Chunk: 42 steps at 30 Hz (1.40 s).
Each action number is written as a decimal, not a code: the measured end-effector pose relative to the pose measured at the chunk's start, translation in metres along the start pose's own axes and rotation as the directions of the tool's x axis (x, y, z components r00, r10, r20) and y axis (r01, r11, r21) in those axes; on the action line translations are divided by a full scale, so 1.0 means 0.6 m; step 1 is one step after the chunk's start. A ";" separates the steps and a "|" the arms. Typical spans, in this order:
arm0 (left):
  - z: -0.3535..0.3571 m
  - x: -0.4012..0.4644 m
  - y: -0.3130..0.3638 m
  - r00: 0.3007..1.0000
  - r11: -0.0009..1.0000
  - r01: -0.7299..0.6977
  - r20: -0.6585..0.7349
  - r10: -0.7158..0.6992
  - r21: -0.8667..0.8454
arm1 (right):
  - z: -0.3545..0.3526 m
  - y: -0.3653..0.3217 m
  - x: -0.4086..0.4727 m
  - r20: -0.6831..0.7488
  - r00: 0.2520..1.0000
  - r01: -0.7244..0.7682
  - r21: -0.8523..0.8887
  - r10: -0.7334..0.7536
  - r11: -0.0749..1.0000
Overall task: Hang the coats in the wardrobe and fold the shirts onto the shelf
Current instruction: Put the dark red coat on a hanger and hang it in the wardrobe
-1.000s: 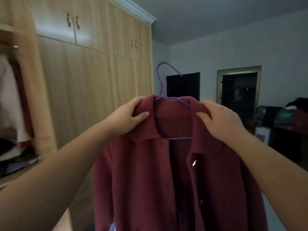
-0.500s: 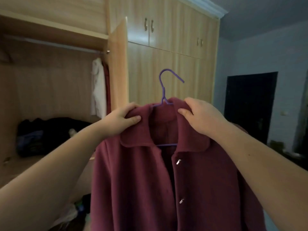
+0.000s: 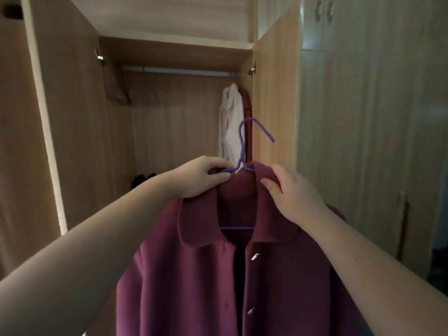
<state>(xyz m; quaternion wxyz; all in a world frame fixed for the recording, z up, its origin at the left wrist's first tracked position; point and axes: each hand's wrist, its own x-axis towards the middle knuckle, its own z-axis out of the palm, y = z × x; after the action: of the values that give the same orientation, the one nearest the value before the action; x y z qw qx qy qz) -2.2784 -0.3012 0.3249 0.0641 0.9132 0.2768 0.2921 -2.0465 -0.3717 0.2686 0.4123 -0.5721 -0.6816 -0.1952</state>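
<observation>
We hold a maroon coat (image 3: 278,275) of soft, matte, felt-like cloth in front of the open wardrobe (image 3: 80,122). The coat has a broad turned-down collar, a dark open front and small metallic snaps down the placket. It sits on a thin purple hanger (image 3: 242,146) of bent wire; the hook curves up and to the right above the collar, and the straight lower bar shows inside the neck opening.

Our left hand (image 3: 201,178) pinches the left collar edge together with the hanger's left shoulder wire, thumb underneath and fingers curled over. Our right hand (image 3: 293,192) grips the right side of the collar, fingers folded over the cloth.

The wardrobe is of light wood-grain laminate with flat panels, both doors swung open. A round metal rail (image 3: 177,71) runs across under the top shelf. At the rail's right end hang a white garment (image 3: 230,122) and, just behind it, a dark red one (image 3: 247,110) of which only an edge shows. Dark items (image 3: 143,179) lie low inside; we cannot tell what they are.

Compared with half a second ago, the view has turned left to face the wardrobe interior squarely. The coat is still below the rail, hook not engaged, and both grips remain at the collar
</observation>
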 end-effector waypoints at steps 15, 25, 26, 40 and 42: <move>0.006 0.146 -0.277 0.806 0.881 0.474 -0.393 -0.443 -0.022 | 0.365 0.029 0.207 0.192 0.974 -0.190 0.377 0.124 0.907; 0.034 0.334 -0.409 0.498 0.719 0.536 -0.522 -0.693 -0.443 | 0.472 0.071 0.357 0.367 0.929 -0.325 0.730 0.056 0.602; 0.044 0.349 -0.424 0.467 0.687 0.527 -0.505 -0.726 -0.500 | 0.475 0.069 0.362 0.313 0.949 -0.271 0.720 0.050 0.639; 0.127 0.513 -0.594 0.710 -0.163 -0.033 0.092 -0.698 -0.986 | 0.574 0.130 0.519 0.460 0.887 -0.202 0.316 0.036 0.927; 0.125 0.531 -0.632 0.806 -0.202 -0.033 0.093 -0.585 -0.979 | 0.580 0.141 0.553 0.441 0.895 -0.169 0.194 0.068 0.966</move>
<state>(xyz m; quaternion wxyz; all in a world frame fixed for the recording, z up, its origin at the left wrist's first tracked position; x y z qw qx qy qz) -2.1978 0.1931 0.3162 0.7236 0.3719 0.1736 0.5549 -2.0869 0.1133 0.3084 0.3252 -0.5908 -0.7372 0.0410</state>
